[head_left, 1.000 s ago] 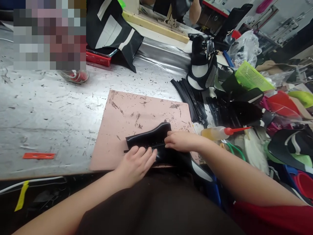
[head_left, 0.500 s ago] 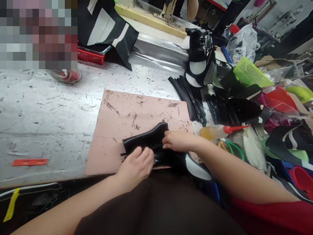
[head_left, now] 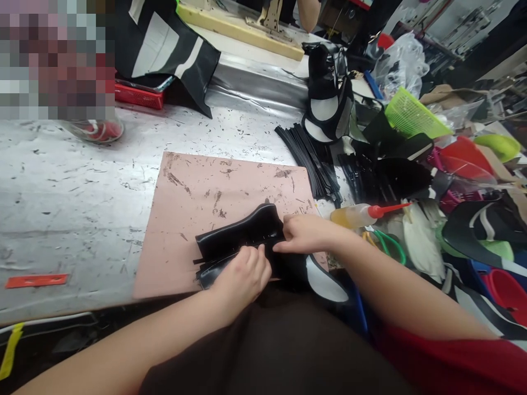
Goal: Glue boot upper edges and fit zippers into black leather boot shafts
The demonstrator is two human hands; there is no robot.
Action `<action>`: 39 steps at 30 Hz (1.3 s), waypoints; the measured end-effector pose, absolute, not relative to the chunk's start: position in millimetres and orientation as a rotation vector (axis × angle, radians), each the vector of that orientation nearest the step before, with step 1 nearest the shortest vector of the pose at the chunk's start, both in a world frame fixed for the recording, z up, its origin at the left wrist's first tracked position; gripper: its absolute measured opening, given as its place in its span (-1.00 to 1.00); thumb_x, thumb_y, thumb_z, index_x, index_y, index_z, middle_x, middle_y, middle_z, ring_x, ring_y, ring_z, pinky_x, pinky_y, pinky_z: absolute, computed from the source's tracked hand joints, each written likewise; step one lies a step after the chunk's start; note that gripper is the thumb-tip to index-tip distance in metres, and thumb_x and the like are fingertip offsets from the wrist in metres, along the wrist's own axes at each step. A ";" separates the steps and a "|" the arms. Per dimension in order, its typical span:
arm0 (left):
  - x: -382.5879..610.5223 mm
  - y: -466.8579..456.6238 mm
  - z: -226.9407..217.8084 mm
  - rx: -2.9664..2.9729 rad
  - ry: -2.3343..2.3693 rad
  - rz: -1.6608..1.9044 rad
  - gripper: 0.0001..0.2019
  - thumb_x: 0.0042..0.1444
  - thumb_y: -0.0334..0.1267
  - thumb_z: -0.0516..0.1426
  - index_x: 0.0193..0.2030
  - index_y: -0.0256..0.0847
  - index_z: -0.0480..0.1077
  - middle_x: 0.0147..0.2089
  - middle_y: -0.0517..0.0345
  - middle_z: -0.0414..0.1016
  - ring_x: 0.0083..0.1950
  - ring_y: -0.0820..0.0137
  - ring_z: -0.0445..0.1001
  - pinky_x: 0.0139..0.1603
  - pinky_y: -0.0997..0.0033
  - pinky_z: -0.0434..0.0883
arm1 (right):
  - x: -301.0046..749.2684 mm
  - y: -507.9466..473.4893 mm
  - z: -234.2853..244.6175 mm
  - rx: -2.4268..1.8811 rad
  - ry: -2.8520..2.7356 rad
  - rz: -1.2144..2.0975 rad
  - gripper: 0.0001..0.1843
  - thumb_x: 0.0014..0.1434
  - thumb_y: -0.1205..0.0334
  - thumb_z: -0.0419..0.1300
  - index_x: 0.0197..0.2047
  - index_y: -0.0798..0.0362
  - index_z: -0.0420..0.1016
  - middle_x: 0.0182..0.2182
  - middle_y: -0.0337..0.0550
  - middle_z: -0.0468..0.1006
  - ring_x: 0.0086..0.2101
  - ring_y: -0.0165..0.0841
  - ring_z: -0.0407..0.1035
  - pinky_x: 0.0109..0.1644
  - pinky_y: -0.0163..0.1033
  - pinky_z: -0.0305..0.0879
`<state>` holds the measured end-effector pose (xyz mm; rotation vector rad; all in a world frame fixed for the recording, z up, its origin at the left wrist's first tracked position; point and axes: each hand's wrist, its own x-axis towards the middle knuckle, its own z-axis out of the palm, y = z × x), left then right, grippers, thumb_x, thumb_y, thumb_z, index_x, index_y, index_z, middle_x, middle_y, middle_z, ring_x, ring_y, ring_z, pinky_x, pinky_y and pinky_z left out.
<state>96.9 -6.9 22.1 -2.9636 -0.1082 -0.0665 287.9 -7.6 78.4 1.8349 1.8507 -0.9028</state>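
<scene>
A shiny black leather boot upper (head_left: 241, 227) lies across a scuffed pink board (head_left: 185, 192), near the table's front edge. Small pale marks run along its middle seam. My left hand (head_left: 242, 274) is closed on the near side of that seam, fingertips pinched together. Just right of it, my right hand (head_left: 302, 233) has its fingers curled over the upper and its thumb pressed along the seam. A white lining piece (head_left: 327, 280) shows below my right wrist. What lies beneath both hands is hidden.
Black strips (head_left: 308, 159) lie beyond the board, beside stacked black uppers (head_left: 329, 104). To the right are a glue bottle (head_left: 354, 215) with a red nozzle, green-handled scissors (head_left: 389, 244) and a lime basket (head_left: 415, 115). An orange strip (head_left: 36, 281) lies at left.
My left hand has slid right along the seam, closer to my right hand, uncovering more of the upper's left end. My right thumb now lies straighter. The whole view has shifted slightly.
</scene>
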 end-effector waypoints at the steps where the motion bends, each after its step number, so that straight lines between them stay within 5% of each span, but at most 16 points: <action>1: 97.3 -7.0 21.2 -2.957 -0.102 -0.098 -0.70 0.07 -0.37 0.04 -0.05 -0.42 0.36 0.03 -0.24 0.39 -0.05 0.17 0.40 -0.08 0.19 0.30 | 295.9 -11.8 79.7 1.868 1.837 -1.049 -0.60 0.03 -0.07 0.09 -0.58 0.09 0.37 -0.30 -0.10 0.43 -0.40 -0.34 0.35 -0.37 -0.28 0.23; 4: 97.0 -8.5 17.1 -2.936 -0.116 -0.163 -0.71 0.09 -0.33 0.03 -0.08 -0.43 0.37 0.01 -0.22 0.40 0.03 0.14 0.36 -0.02 0.21 0.30 | 312.0 -26.3 76.8 2.006 1.842 -1.312 -0.74 0.07 0.13 0.09 -0.56 0.08 0.31 -0.21 -0.16 0.38 -0.34 -0.40 0.33 -0.25 -0.32 0.24; 10: 95.9 -8.0 12.5 -3.005 -0.105 -0.078 -0.69 0.05 -0.25 0.09 -0.05 -0.30 0.35 0.15 -0.18 0.27 0.08 0.07 0.32 -0.10 0.19 0.35 | 310.6 -39.3 65.1 2.163 1.890 -1.257 -0.86 0.04 0.33 0.09 -0.53 0.09 0.28 -0.34 -0.19 0.34 -0.35 -0.42 0.27 -0.22 -0.31 0.20; 19: 111.6 -4.6 18.0 -2.968 -0.071 -0.120 -0.77 0.10 -0.31 0.02 -0.13 -0.36 0.36 0.02 -0.20 0.39 -0.01 0.18 0.38 -0.07 0.27 0.30 | 314.6 -27.5 67.2 2.008 1.905 -1.157 -0.86 0.04 0.33 0.14 -0.52 0.09 0.30 -0.39 -0.22 0.31 -0.40 -0.44 0.24 -0.31 -0.36 0.16; 24: 118.4 -2.8 22.0 -3.020 -0.048 0.080 -0.64 0.01 -0.28 0.12 -0.02 -0.29 0.31 0.24 -0.17 0.12 -0.03 0.16 0.34 -0.24 0.26 0.33 | 317.8 -24.1 64.2 1.975 1.920 -1.154 -0.82 0.03 0.29 0.15 -0.56 0.09 0.29 -0.39 -0.24 0.31 -0.43 -0.46 0.22 -0.37 -0.38 0.12; 31: 127.7 -4.7 27.4 -2.976 -0.123 0.084 -0.75 0.05 -0.31 0.05 -0.12 -0.29 0.37 0.15 -0.16 0.27 -0.19 0.22 0.38 -0.46 0.35 0.30 | 323.5 -39.9 55.7 2.302 1.796 -1.374 -0.77 -0.02 0.14 0.19 -0.56 0.09 0.32 -0.50 -0.26 0.35 -0.48 -0.46 0.24 -0.41 -0.37 0.14; 39: 127.7 -3.9 25.2 -2.974 -0.138 0.102 -0.70 0.05 -0.27 0.03 -0.07 -0.25 0.37 0.16 -0.12 0.26 -0.15 0.18 0.38 -0.41 0.31 0.35 | 329.3 -49.9 44.6 2.605 1.776 -1.492 -0.84 -0.06 0.33 0.22 -0.59 0.11 0.32 -0.47 -0.27 0.30 -0.47 -0.48 0.23 -0.37 -0.36 0.19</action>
